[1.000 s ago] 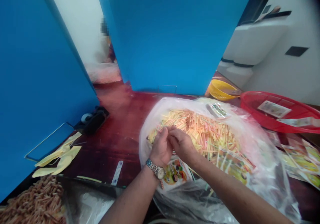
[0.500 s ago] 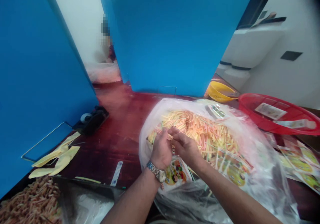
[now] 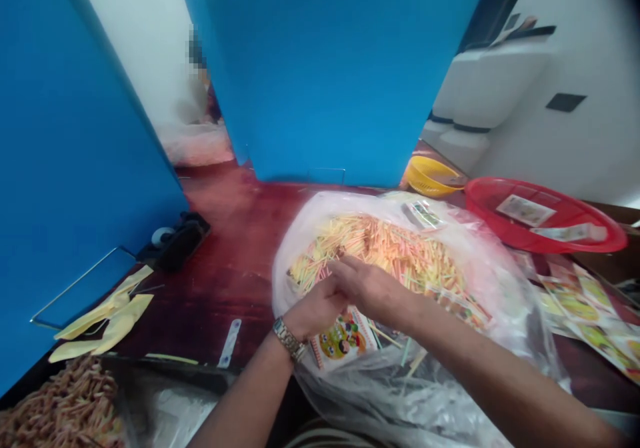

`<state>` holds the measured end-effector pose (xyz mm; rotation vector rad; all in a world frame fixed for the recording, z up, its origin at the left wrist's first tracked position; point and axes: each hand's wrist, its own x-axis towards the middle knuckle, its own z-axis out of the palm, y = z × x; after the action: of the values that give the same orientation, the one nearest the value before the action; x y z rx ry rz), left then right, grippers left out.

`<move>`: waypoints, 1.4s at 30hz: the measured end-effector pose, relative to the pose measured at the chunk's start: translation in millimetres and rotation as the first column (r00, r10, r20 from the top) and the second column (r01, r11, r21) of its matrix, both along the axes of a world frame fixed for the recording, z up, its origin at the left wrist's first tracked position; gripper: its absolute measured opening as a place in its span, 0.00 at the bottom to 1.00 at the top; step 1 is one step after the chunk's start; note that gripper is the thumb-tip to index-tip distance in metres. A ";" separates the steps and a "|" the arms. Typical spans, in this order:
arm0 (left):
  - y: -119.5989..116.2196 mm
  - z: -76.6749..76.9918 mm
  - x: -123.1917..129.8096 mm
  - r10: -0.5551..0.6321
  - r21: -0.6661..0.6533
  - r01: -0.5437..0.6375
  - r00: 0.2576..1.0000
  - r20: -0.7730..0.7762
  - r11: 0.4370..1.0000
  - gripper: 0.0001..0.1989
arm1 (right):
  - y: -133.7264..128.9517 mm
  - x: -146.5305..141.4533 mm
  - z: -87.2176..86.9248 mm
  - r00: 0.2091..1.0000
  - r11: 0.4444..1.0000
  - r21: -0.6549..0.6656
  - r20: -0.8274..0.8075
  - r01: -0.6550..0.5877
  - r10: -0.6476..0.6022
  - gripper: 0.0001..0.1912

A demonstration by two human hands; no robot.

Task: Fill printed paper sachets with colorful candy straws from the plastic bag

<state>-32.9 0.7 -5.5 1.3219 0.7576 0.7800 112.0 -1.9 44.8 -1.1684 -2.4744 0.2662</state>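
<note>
Tipping the left hand (image 3: 316, 309) over from about one o'clock toward two, turning the wristwatch (image 3: 289, 339) dial-side away. Laying the right hand (image 3: 367, 289) flatter across the left fingers, hiding the thin sticks visible there half a second ago. Covering more of the packets (image 3: 463, 309) at three o'clock with the right forearm (image 3: 475, 361).

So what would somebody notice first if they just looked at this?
Probably the tall, flat blue panel at the back of the dark red table, since it fills so much of the view. Next, likely the clear plastic bag spread open in front of it, heaped with thin yellow and pink sticks, with the bare left hand and right hand close together over it. Off to the right sits a wide, shallow, red plastic basket.
</note>
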 end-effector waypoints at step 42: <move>-0.6 -9.4 -24.3 0.201 0.504 0.267 0.693 -0.693 0.821 0.15 | -40.1 39.7 -28.8 0.873 0.987 0.047 -0.474 0.154 -0.114 0.08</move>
<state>-57.2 0.1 -14.9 2.2723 1.1680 0.4261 151.7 -42.0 16.1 -1.0825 -1.9531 0.3560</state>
